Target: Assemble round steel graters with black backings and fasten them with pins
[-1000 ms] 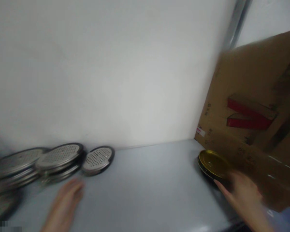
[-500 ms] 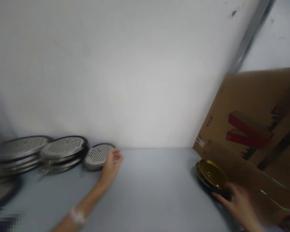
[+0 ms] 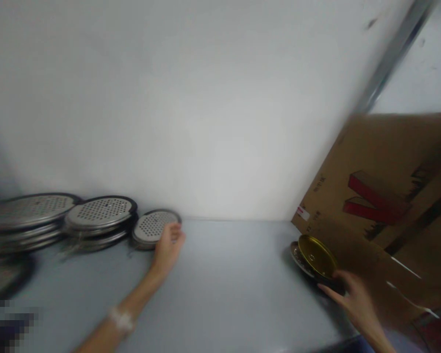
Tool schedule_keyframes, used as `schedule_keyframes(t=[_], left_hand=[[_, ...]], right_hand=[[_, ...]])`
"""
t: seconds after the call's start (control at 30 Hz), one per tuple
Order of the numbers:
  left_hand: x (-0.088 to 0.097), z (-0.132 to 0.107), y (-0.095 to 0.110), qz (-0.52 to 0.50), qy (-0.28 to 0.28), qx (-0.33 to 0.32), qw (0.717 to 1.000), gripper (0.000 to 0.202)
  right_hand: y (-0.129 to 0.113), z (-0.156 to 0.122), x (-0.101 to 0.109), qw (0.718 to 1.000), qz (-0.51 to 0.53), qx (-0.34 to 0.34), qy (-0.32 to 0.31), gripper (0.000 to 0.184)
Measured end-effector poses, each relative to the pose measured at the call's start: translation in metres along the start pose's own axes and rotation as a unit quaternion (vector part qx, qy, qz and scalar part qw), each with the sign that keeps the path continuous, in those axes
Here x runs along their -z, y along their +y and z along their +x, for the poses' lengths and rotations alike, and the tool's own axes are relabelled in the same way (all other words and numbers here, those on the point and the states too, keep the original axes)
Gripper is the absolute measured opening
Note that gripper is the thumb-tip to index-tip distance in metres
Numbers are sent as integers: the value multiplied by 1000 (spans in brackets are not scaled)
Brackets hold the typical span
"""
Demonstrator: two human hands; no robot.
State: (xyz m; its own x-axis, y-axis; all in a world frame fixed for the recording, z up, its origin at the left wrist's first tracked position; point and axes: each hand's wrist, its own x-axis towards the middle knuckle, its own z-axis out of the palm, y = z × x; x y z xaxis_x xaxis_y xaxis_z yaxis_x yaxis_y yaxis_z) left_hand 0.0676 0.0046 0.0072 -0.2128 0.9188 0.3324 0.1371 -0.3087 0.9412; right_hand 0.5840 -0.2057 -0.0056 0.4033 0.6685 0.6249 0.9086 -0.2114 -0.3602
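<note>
Head view, looking forward and down at the desk (image 3: 235, 279). Your left hand (image 3: 168, 251) is at the back of the desk, fingers curled over the rim of a small perforated steel disc (image 3: 153, 227), grasping it. This disc sits tilted, close to the white wall (image 3: 169, 98). A white bracelet (image 3: 120, 319) circles your left wrist. Just left of the disc lies a stack of larger perforated steel discs (image 3: 101, 213), then a second stack (image 3: 31, 211); a blurred dark-rimmed disc (image 3: 2, 277) lies nearer the lower left corner.

Your right hand (image 3: 355, 299) grips the dark edge of a gold-faced round disc (image 3: 316, 256), which tilts up from the desk with a silver-edged plate (image 3: 297, 257) showing beneath it. Just behind, a cardboard sheet (image 3: 385, 196) with red markings (image 3: 371, 202) leans against the wall, below a metal strip (image 3: 393, 56).
</note>
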Motion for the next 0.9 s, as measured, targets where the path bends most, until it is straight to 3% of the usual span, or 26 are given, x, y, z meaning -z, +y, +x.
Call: schedule_keyframes(t=[0.1, 0.3, 0.5, 0.63, 0.77, 0.9], left_hand=[[-1, -2, 1, -3, -2, -9, 1000, 35], [-2, -7, 8, -3, -13, -14, 1000, 26], [-8, -18, 6, 7, -106, 10, 994, 19], [-14, -26, -4, -23, -195, 111, 974, 29], [-11, -26, -11, -23, -201, 140, 969, 38], [0, -19, -16, 37, -186, 121, 974, 33]], right_hand=[[-7, 2, -5, 998, 44, 14, -40, 65], [-44, 5, -23, 994, 81, 62, -25, 55], [-125, -1, -60, 972, 181, 134, -74, 41], [-192, -7, -94, 945, 258, 160, -123, 38], [-242, -12, -125, 905, 322, 184, -206, 37], [-267, -6, -143, 872, 344, 187, -295, 43]])
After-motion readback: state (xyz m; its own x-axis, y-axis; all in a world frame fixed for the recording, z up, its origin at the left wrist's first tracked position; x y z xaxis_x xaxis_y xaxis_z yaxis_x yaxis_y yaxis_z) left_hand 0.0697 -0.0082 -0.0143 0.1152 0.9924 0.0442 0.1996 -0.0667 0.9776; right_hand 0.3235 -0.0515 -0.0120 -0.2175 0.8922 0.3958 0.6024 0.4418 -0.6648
